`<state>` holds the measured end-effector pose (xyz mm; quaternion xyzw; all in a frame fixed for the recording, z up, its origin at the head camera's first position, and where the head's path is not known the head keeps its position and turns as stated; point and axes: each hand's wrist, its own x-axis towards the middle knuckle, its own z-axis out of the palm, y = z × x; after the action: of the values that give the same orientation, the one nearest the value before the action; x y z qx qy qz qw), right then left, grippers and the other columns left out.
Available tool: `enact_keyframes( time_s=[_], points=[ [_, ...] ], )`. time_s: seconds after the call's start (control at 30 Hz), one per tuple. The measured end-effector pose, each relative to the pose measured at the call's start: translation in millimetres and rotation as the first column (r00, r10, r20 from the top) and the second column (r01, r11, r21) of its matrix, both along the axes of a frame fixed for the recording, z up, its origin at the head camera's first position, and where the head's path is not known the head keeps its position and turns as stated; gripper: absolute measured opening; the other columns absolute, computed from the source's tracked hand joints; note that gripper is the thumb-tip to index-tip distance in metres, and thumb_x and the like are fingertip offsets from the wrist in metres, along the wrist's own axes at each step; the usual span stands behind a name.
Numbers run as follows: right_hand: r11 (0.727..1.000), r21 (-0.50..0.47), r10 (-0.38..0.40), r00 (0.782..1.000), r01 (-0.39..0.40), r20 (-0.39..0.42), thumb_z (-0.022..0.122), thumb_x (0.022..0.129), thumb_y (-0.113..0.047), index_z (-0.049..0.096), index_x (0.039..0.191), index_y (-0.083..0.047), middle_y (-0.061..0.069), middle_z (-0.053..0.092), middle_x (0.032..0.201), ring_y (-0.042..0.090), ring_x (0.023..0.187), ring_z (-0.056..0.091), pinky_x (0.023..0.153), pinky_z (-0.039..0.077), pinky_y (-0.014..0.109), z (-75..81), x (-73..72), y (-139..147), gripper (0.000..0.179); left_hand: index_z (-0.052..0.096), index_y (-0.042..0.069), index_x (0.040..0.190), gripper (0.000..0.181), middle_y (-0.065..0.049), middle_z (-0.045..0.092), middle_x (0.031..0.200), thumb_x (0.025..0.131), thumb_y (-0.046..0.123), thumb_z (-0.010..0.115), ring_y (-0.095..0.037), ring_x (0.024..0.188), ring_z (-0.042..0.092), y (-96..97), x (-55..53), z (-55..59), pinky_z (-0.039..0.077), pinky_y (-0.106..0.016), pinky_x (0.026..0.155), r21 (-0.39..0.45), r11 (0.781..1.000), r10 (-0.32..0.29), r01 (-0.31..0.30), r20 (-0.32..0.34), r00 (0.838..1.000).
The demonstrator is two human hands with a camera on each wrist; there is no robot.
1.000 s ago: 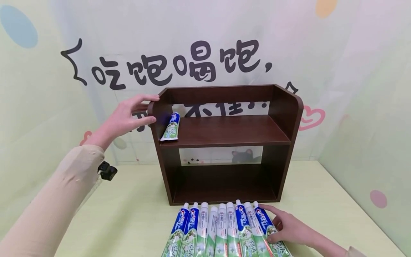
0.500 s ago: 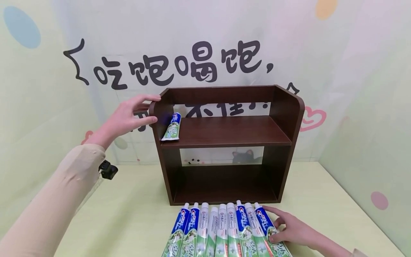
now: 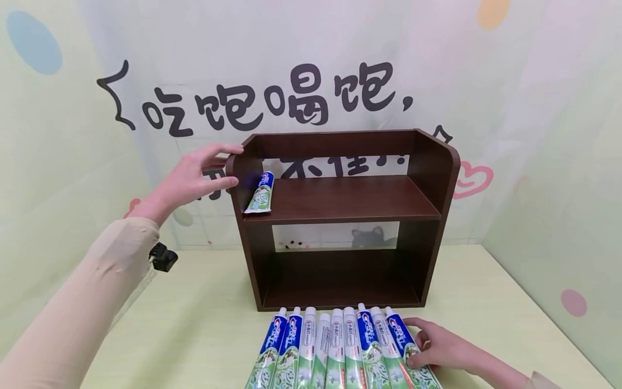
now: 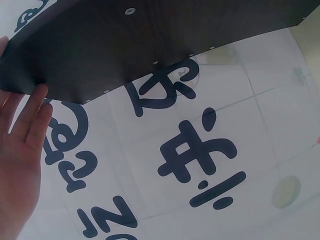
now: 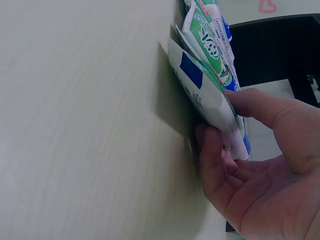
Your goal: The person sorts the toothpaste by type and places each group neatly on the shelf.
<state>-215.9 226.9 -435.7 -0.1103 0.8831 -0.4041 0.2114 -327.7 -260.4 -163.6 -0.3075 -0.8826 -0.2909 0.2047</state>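
A dark brown two-tier shelf (image 3: 335, 219) stands on the table. My left hand (image 3: 196, 175) touches the upper part of its left side panel with fairly straight fingers; in the left wrist view, fingertips (image 4: 40, 92) meet the panel's dark outer face. One blue-and-green toothpaste tube (image 3: 262, 193) leans in the upper tier's left corner. Several toothpaste tubes (image 3: 335, 346), blue-green and white-green, lie in a row before the shelf, caps towards it. My right hand (image 3: 442, 348) grips the rightmost tube (image 3: 400, 337), thumb on its face and fingers curled at its edge.
The pale table (image 3: 194, 324) stretches to both sides of the shelf. Behind it rises a wall (image 3: 160, 32) printed with black characters, and another wall (image 3: 559, 189) closes the right side. A black wrist camera (image 3: 162, 258) sits on my left forearm.
The right hand's index finger has slid slightly back from the rightmost tube's cap end. The tubes, the shelf and my left hand look unmoved; the head view shifts a little.
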Motion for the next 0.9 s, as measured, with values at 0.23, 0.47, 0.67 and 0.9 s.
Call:
enact_keyframes(
  time_s=[0.23,0.47,0.67,0.9],
  points=[
    [0.996,-0.02,0.081,0.997,-0.081,0.012,0.074,0.083,-0.022,0.035,0.146,0.006,0.007,0.059,0.093,0.02,0.082,0.058,0.057,0.051,0.026,-2.0,-3.3,2,0.079,0.054,0.017,0.139,0.056,-0.001,0.055,0.145,0.088,0.018,0.076,-0.027,0.121,0.062,-0.3,0.6,0.3,0.047,-0.014,0.103,-0.034,0.999,-0.001,0.0,-0.017,1.0],
    [0.996,-0.012,0.084,0.995,-0.084,0.045,0.074,0.082,-0.019,0.038,0.145,0.006,0.007,0.061,0.089,0.019,0.077,0.061,0.056,0.053,0.026,0.0,-3.5,2,0.077,0.054,0.015,0.139,0.056,-0.003,0.055,0.145,0.088,0.018,0.075,-0.028,0.12,0.063,-0.2,0.3,-1.1,0.047,-0.046,0.107,-0.057,0.998,-0.007,0.006,-0.017,1.0],
    [0.999,0.004,0.034,0.997,-0.035,0.062,0.075,0.081,-0.017,0.041,0.142,0.006,0.006,0.064,0.085,0.018,0.074,0.062,0.056,0.056,0.03,3.3,-2.7,-1,0.075,0.054,0.016,0.139,0.055,-0.002,0.054,0.145,0.088,0.017,0.075,-0.027,0.121,0.063,-0.4,0.2,-1.8,0.047,-0.045,0.107,-0.041,0.999,-0.003,0.003,-0.011,1.0],
    [0.999,0.02,0.037,0.997,-0.038,0.072,0.075,0.08,-0.017,0.041,0.141,0.004,0.007,0.062,0.088,0.018,0.076,0.062,0.054,0.055,0.028,7.7,-1.8,-4,0.072,0.054,0.016,0.139,0.056,-0.004,0.053,0.147,0.088,0.018,0.076,-0.031,0.123,0.062,-1.0,0.8,3.2,0.047,-0.046,0.108,-0.061,0.998,-0.005,0.004,-0.017,1.0]
  ],
)
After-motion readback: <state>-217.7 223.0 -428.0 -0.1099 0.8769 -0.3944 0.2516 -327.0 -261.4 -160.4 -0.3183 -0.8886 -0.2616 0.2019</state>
